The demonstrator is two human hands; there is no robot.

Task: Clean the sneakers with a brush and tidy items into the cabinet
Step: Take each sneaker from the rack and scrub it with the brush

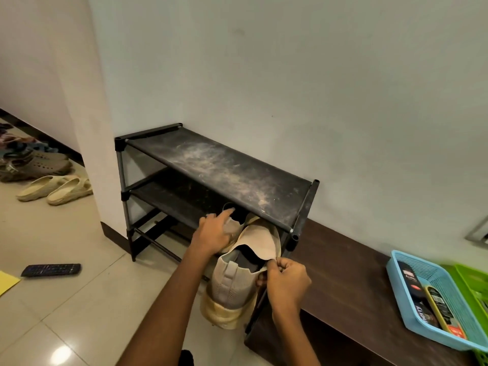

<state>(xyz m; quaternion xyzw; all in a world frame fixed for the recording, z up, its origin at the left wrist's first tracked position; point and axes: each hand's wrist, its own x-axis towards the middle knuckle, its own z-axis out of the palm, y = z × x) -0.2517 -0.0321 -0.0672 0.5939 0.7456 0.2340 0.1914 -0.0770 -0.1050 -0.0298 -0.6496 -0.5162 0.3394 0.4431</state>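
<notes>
From my remote seat I take the black shoe rack (224, 167) as my mark; its top shelf is smeared with pale dust. At the rack's front right corner, under that top shelf, are two beige sneakers. The left hand (211, 235) lies over the far sneaker (233, 225), its index finger stretched toward the shoe's opening and its other fingers bent round the shoe's side. The near sneaker (232, 289) is tilted, with its yellowed heel low and toward me and its toe end in under the shelf. The right hand (286, 282) is curled tight, pinching the edge of that shoe's collar between thumb and fingers. Right of the rack and touching it runs a dark brown counter (343, 273); far along it from the rack sits a blue basket (435, 278) holding polish packs, with a green basket (472, 281) just beyond. Left of the rack, on the tiled floor, lies a black remote (51, 269); further left still are cream slippers (56, 190).
</notes>
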